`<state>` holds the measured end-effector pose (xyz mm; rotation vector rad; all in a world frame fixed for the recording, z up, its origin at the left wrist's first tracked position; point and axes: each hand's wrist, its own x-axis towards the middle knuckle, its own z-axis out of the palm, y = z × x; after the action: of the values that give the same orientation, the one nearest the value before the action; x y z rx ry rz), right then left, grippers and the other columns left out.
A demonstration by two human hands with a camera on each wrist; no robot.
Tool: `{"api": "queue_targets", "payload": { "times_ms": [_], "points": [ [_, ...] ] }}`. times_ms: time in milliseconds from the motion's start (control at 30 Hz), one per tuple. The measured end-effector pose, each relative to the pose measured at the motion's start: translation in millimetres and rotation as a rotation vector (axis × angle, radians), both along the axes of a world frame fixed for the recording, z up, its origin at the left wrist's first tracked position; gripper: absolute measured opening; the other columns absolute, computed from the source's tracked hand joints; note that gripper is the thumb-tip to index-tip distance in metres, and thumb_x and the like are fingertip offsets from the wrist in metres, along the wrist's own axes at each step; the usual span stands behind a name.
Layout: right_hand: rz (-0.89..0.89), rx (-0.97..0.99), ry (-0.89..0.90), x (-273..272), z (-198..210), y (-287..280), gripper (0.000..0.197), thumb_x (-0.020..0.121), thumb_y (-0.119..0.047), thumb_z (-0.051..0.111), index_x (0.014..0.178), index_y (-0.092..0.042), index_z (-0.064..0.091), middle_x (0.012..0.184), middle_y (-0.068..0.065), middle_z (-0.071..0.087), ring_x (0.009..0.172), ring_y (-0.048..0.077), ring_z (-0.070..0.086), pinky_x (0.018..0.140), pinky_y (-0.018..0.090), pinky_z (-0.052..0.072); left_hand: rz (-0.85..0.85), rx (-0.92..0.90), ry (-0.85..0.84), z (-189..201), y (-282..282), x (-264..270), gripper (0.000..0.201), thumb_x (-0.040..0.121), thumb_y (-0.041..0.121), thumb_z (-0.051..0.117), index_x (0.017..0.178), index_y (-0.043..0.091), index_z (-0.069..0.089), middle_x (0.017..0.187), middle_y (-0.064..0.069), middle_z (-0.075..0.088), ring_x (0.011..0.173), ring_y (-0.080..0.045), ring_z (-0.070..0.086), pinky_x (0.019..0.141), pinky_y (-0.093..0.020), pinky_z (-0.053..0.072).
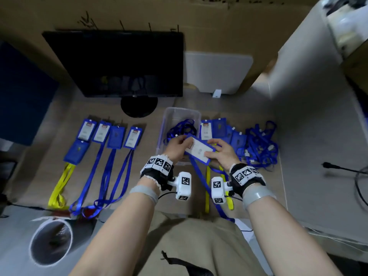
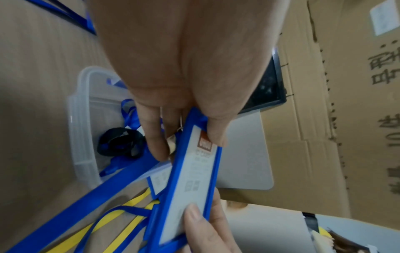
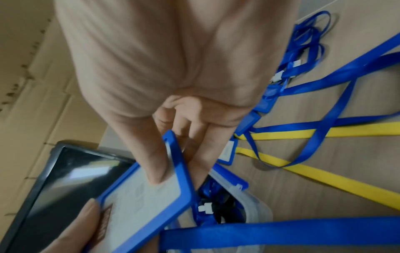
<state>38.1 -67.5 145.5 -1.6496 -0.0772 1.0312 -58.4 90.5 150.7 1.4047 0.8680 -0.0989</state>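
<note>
A blue badge holder with a white card inside is held between both hands above a clear plastic box. My left hand pinches its top end, thumb on the face and fingers behind. My right hand pinches the bottom end, thumb on the card. A blue lanyard hangs from the holder toward my lap. The box holds tangled blue lanyards.
Several finished badges with blue lanyards and one yellow lie in a row at left. Loose badge holders and a heap of blue lanyards lie right of the box. A monitor stands behind. A waste bin is at lower left.
</note>
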Motion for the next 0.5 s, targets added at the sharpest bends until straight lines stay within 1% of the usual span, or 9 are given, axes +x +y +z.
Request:
{"api": "queue_targets", "payload": {
  "times_ms": [67, 100, 167, 233, 300, 367, 400, 433, 500],
  "points": [
    [0.024, -0.004, -0.013, -15, 9, 15, 0.035, 0.081, 0.010, 0.069, 0.105, -0.013, 0.058, 0.103, 0.009, 0.070, 0.082, 0.022, 0.070, 0.062, 0.029, 0.060, 0.011, 0.067, -0.067, 5, 18, -16, 0.025, 0.094, 0.021, 0.061, 0.113, 0.004, 0.064, 0.103, -0.015, 0.070, 0.093, -0.027, 0.066, 0.077, -0.040, 0.058],
    [0.019, -0.005, -0.031, -22, 12, 24, 0.034, 0.081, 0.010, 0.069, 0.102, -0.014, 0.058, 0.104, 0.011, 0.069, 0.085, 0.024, 0.070, 0.064, 0.031, 0.060, 0.039, 0.098, -0.090, 8, 29, -24, 0.025, 0.091, 0.018, 0.065, 0.112, 0.004, 0.065, 0.102, -0.013, 0.070, 0.091, -0.023, 0.066, 0.076, -0.034, 0.057],
    [-0.009, -0.008, -0.090, -37, 16, 39, 0.034, 0.080, 0.010, 0.070, 0.099, -0.016, 0.058, 0.104, 0.015, 0.068, 0.087, 0.028, 0.069, 0.068, 0.034, 0.061, 0.081, 0.079, -0.119, 11, 53, -40, 0.036, 0.084, 0.018, 0.074, 0.117, 0.005, 0.065, 0.108, -0.011, 0.070, 0.097, -0.020, 0.067, 0.085, -0.032, 0.056],
    [-0.030, -0.006, -0.131, -52, 21, 55, 0.035, 0.079, 0.008, 0.070, 0.099, -0.018, 0.059, 0.103, 0.017, 0.069, 0.086, 0.030, 0.069, 0.069, 0.038, 0.060, 0.045, 0.006, -0.122, 12, 72, -55, 0.047, 0.081, 0.028, 0.076, 0.122, 0.008, 0.064, 0.116, -0.010, 0.069, 0.105, -0.021, 0.067, 0.092, -0.035, 0.055],
    [-0.068, -0.004, -0.153, -66, 25, 70, 0.034, 0.081, 0.005, 0.070, 0.103, -0.018, 0.060, 0.103, 0.017, 0.070, 0.079, 0.025, 0.069, 0.059, 0.031, 0.057, -0.007, -0.042, -0.137, 13, 86, -69, 0.043, 0.086, 0.032, 0.070, 0.121, 0.007, 0.065, 0.117, -0.008, 0.069, 0.104, -0.020, 0.066, 0.084, -0.027, 0.055],
    [-0.149, 0.012, -0.161, -77, 30, 84, 0.032, 0.084, 0.002, 0.068, 0.110, -0.015, 0.060, 0.101, 0.015, 0.071, 0.069, 0.017, 0.068, 0.048, 0.024, 0.051, -0.053, -0.044, -0.184, 16, 94, -83, 0.034, 0.093, 0.027, 0.063, 0.121, 0.007, 0.064, 0.109, -0.003, 0.070, 0.092, -0.014, 0.068, 0.072, -0.017, 0.052],
    [-0.197, 0.031, -0.161, -81, 33, 90, 0.032, 0.085, 0.002, 0.067, 0.112, -0.013, 0.059, 0.101, 0.014, 0.071, 0.068, 0.016, 0.068, 0.048, 0.023, 0.052, -0.059, -0.047, -0.215, 17, 97, -89, 0.030, 0.095, 0.024, 0.061, 0.119, 0.007, 0.063, 0.101, -0.002, 0.070, 0.084, -0.011, 0.068, 0.068, -0.015, 0.051],
    [-0.247, 0.061, -0.157, -85, 37, 96, 0.033, 0.086, 0.002, 0.066, 0.115, -0.012, 0.057, 0.100, 0.013, 0.070, 0.073, 0.018, 0.070, 0.050, 0.024, 0.055, -0.073, -0.052, -0.243, 20, 100, -95, 0.024, 0.096, 0.021, 0.059, 0.115, 0.008, 0.064, 0.093, -0.003, 0.070, 0.077, -0.010, 0.067, 0.066, -0.016, 0.050],
    [-0.324, 0.087, -0.157, -89, 43, 106, 0.035, 0.088, 0.001, 0.064, 0.120, -0.011, 0.053, 0.102, 0.012, 0.067, 0.085, 0.026, 0.070, 0.056, 0.025, 0.059, -0.105, -0.051, -0.278, 25, 106, -103, 0.015, 0.097, 0.021, 0.056, 0.103, 0.011, 0.066, 0.077, -0.002, 0.071, 0.070, -0.010, 0.065, 0.065, -0.019, 0.047]
  ]
}}
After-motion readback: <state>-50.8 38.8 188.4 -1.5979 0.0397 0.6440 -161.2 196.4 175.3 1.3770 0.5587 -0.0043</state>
